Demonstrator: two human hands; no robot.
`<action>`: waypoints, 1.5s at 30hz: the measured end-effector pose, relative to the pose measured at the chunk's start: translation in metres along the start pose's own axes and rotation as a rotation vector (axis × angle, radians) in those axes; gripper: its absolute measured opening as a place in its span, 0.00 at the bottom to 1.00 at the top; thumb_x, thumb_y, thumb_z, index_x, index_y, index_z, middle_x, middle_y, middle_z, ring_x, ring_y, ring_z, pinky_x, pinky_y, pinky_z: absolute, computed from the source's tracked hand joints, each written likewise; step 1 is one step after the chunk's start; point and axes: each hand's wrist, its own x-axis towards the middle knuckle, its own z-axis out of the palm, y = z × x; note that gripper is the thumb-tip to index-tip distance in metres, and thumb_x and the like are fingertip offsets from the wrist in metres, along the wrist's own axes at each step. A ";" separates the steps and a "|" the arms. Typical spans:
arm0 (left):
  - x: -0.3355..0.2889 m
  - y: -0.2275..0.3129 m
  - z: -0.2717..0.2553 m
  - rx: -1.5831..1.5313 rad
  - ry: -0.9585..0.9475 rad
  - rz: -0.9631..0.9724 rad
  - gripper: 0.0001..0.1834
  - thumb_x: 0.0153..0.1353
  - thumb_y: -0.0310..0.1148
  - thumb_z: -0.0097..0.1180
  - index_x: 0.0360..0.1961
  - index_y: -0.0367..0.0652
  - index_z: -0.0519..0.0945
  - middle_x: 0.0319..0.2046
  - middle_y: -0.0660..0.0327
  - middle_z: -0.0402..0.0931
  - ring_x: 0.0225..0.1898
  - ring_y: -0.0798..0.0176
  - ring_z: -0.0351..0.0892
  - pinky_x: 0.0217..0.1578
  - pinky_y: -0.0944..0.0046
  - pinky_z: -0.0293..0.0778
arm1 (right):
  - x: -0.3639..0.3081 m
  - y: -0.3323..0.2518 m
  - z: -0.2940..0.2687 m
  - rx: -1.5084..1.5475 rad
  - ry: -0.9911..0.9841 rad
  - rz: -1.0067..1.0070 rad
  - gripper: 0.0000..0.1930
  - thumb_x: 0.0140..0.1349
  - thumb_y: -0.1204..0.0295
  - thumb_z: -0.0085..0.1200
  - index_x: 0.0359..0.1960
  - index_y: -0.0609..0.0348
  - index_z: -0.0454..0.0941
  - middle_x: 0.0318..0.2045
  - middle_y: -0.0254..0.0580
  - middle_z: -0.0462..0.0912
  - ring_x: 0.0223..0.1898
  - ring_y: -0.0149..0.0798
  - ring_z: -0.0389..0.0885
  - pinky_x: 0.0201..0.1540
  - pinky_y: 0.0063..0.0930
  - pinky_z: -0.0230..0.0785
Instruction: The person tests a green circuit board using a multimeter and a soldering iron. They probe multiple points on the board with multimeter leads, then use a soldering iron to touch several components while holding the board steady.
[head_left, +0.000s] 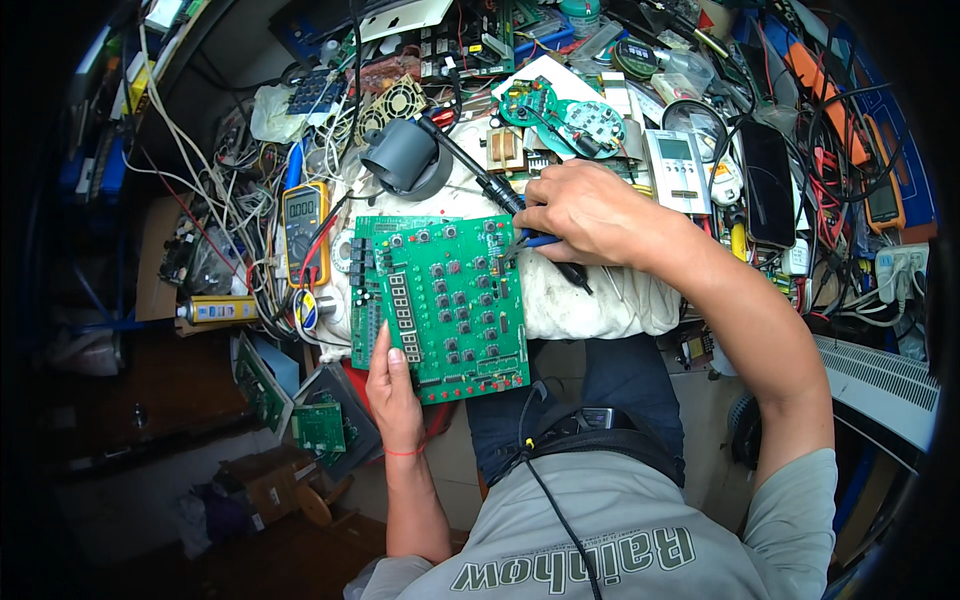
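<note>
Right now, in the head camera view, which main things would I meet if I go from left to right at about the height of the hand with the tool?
Yellow multimeter, large green circuit board, right hand, white device with small screen, black phone, orange-edged meter.

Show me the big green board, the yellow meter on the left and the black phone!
Big green board (430,322): head view, on its face, right of the digit displays.
Yellow meter (304,236): head view, on its front, below the screen.
Black phone (766,186): head view, middle of its dark front.
</note>
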 end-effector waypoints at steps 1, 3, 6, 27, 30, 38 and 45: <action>0.001 -0.001 0.000 -0.008 0.001 0.003 0.29 0.84 0.37 0.46 0.77 0.28 0.64 0.70 0.52 0.73 0.67 0.64 0.73 0.70 0.61 0.67 | 0.001 0.000 -0.001 -0.002 0.005 -0.009 0.19 0.56 0.61 0.73 0.46 0.56 0.88 0.37 0.43 0.82 0.45 0.49 0.83 0.50 0.44 0.77; 0.000 -0.002 0.000 -0.014 0.002 0.001 0.29 0.84 0.36 0.46 0.77 0.28 0.64 0.70 0.52 0.74 0.67 0.64 0.74 0.70 0.61 0.67 | 0.002 -0.002 -0.002 -0.018 0.035 -0.037 0.16 0.56 0.62 0.72 0.41 0.57 0.88 0.35 0.44 0.83 0.42 0.49 0.85 0.47 0.46 0.78; 0.000 -0.004 -0.001 -0.025 0.003 -0.001 0.29 0.84 0.36 0.45 0.78 0.28 0.64 0.70 0.52 0.74 0.66 0.64 0.74 0.69 0.61 0.68 | 0.005 -0.006 -0.002 -0.068 0.081 -0.076 0.10 0.56 0.63 0.67 0.31 0.57 0.87 0.31 0.46 0.84 0.40 0.51 0.87 0.41 0.48 0.80; -0.001 -0.004 0.004 -0.037 0.011 0.040 0.28 0.85 0.36 0.44 0.76 0.27 0.66 0.68 0.50 0.75 0.65 0.63 0.75 0.68 0.61 0.69 | 0.008 -0.013 0.000 -0.243 0.041 -0.071 0.07 0.57 0.69 0.60 0.27 0.58 0.86 0.28 0.45 0.86 0.35 0.49 0.91 0.33 0.46 0.85; -0.002 -0.004 0.004 -0.038 0.011 0.036 0.28 0.85 0.36 0.44 0.76 0.28 0.66 0.68 0.51 0.75 0.65 0.64 0.75 0.68 0.62 0.69 | 0.007 -0.015 0.001 -0.275 0.051 -0.079 0.06 0.57 0.69 0.60 0.26 0.56 0.85 0.28 0.43 0.86 0.36 0.46 0.90 0.34 0.43 0.84; -0.001 -0.006 0.002 -0.047 0.003 0.039 0.28 0.84 0.35 0.45 0.77 0.28 0.66 0.68 0.51 0.75 0.65 0.64 0.75 0.68 0.62 0.69 | 0.000 -0.022 0.003 -0.238 0.125 -0.037 0.07 0.58 0.66 0.63 0.30 0.55 0.86 0.33 0.39 0.84 0.43 0.44 0.85 0.45 0.41 0.75; 0.000 -0.008 0.001 -0.047 0.000 0.037 0.28 0.84 0.36 0.45 0.77 0.29 0.66 0.68 0.50 0.75 0.65 0.64 0.74 0.68 0.62 0.68 | -0.003 -0.014 0.001 -0.111 0.020 0.020 0.17 0.57 0.57 0.71 0.41 0.55 0.86 0.37 0.38 0.81 0.46 0.44 0.82 0.47 0.43 0.73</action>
